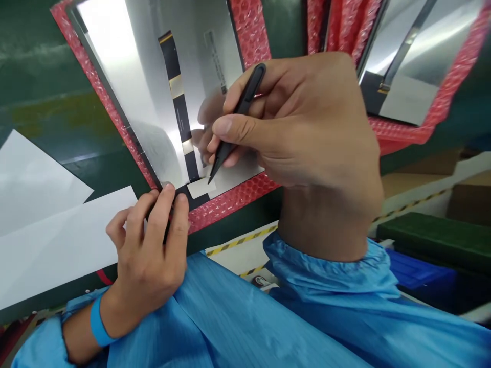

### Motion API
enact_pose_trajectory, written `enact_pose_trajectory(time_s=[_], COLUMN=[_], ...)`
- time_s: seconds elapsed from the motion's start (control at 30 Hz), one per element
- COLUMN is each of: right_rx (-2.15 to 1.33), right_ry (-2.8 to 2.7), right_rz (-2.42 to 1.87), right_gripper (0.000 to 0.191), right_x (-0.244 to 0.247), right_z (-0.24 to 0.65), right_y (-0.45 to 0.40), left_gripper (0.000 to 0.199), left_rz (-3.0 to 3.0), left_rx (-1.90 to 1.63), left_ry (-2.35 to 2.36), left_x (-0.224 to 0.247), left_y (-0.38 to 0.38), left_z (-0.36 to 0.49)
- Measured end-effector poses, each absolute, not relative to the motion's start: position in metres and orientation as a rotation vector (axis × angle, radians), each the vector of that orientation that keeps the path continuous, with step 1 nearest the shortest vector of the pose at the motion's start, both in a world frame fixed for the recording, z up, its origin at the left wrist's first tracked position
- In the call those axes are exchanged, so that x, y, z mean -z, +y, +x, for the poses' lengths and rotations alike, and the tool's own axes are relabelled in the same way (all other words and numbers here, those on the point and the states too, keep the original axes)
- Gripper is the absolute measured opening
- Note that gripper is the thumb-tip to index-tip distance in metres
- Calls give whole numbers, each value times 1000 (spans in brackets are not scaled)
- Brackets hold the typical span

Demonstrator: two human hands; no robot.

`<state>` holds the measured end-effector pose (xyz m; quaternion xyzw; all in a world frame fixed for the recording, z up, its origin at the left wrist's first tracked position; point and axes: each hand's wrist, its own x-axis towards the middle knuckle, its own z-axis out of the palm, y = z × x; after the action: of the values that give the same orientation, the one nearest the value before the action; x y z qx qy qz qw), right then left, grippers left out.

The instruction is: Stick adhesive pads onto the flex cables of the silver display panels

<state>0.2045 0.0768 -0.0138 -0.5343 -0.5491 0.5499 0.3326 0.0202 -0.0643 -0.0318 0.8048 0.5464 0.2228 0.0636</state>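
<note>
My right hand (307, 122) grips a black pen-like tool (240, 117), its tip pointing down at a small pale label (201, 187) near the lower edge of a shiny metal panel (149, 92). Along the panel runs a black flex strip (180, 107) with gold sections, ending beside the label. The panel lies on red bubble wrap (230, 198). My left hand (153, 245) rests with its fingers spread over the panel's lower edge, left of the label; its fingertips touch the dark border there, and it holds nothing visible.
White sheets (57, 240) lie at the left on the green table (34, 92). Another metal panel (410, 97) in red bubble wrap is at the upper right. Beyond the table edge, a blue bin (420, 271) and yellow-black floor tape (241, 238) show.
</note>
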Motion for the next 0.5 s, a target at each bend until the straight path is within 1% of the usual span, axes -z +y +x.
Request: enact_pose_trajectory(time_s=[0.3,0.5], right_rx=[-1380,-1341], right_ry=[-1427,-1448], right_rz=[-1465,-1477], right_gripper=[40,41], right_x=[9,10], right_z=[199,201], right_y=[75,73], left_gripper=[40,42], left_rz=[2444,2430], left_rx=[-602,-603], left_ry=[1626,1653], left_x=[32,35], left_y=[-63,-64], left_z=[19,21])
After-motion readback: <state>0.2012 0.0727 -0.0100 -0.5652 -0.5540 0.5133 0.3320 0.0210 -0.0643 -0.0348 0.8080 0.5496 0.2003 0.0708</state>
